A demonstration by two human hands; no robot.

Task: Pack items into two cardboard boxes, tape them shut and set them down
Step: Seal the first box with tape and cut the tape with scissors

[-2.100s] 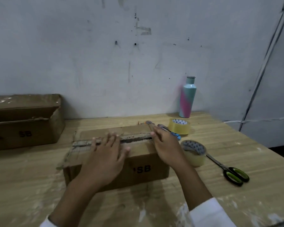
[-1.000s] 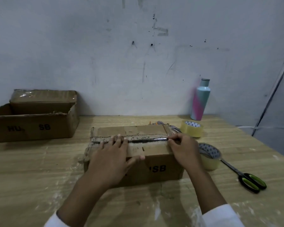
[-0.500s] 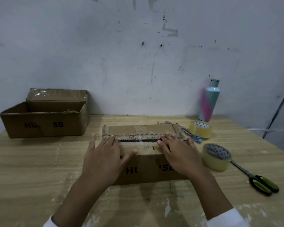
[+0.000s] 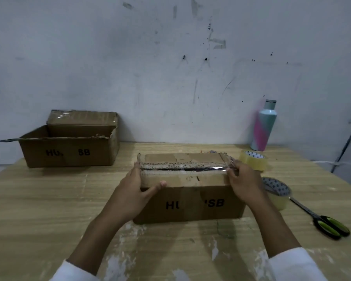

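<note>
Clear tape on the cardboard box seam looks wrinkly, left hand gripping the box end, right hand pinching tape, so I'd worry it lifts.

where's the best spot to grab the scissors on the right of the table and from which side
Take the scissors by the green-and-black handle loops, coming from the near right. They lie flat and closed, loops pointing that way, while the blade tips end at the nearer tape roll, so that end is crowded.

Illegible middle lettering on closed box
</note>
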